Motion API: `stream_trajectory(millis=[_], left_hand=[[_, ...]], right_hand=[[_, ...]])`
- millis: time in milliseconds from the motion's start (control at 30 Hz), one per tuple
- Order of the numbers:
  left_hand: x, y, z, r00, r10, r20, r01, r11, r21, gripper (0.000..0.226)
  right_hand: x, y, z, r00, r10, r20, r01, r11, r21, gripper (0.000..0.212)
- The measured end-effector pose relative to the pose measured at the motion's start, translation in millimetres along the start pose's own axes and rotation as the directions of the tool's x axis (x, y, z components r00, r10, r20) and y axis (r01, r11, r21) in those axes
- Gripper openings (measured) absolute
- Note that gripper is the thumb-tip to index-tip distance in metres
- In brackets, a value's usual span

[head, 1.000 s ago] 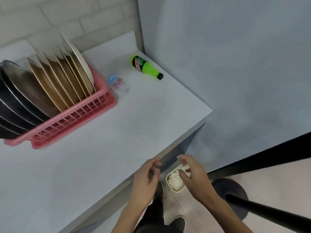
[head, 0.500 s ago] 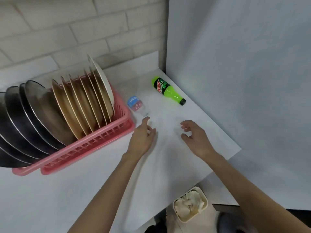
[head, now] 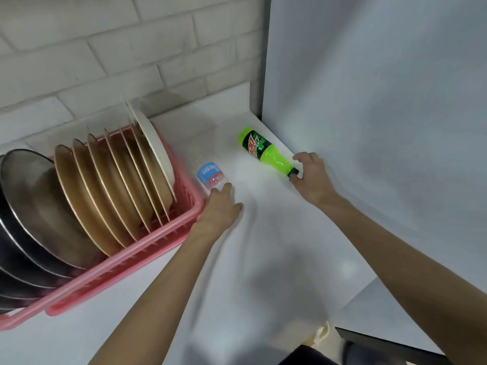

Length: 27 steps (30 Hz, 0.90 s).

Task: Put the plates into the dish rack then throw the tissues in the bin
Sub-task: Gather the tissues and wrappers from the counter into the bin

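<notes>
Head cam, looking down at the white counter point(head: 263, 259).
- Plates point(head: 113, 185): all stood on edge in the pink dish rack point(head: 158, 241), left of frame. Dark steel ones point(head: 31, 206) at the far left, tan ones in the middle, one white plate point(head: 155, 148) at the right end.
- Left hand point(head: 220, 206): I had it flat and relaxed beside the rack's right corner, fingers straight, holding nothing. Fingertips were just touching the clear bottle point(head: 209, 173) with the blue label, which lay on its side at frame centre.
- Right hand point(head: 312, 177): I had it curled round the cap end of the green bottle point(head: 266, 151), thumb under the cap, fingers hooked over the neck. The bottle lay flat on the counter, right of centre. I couldn't tell how tight the grip was.
- Bin point(head: 322, 334): only a cream sliver of rim showed past the counter edge, bottom right. I couldn't see its contents.
- A brick wall point(head: 105, 48) ran across the top left, with a grey panel point(head: 369, 101) on the right.
</notes>
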<state>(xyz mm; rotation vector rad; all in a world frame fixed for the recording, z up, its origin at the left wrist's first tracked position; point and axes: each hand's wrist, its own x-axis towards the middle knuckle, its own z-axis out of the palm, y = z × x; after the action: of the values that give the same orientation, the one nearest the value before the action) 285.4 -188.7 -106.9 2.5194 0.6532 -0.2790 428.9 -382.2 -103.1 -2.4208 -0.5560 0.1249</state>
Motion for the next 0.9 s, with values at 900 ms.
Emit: stream_trajectory(millis=[900], left_hand=[[-107.8,45.7,0.9,0.718,0.502,-0.482,-0.571,0.821,0.004,0.026]], right_hand=[[-172.1,22.1,-75.2,0.942,0.092,-0.324,0.009,0.955,0.297,0.013]])
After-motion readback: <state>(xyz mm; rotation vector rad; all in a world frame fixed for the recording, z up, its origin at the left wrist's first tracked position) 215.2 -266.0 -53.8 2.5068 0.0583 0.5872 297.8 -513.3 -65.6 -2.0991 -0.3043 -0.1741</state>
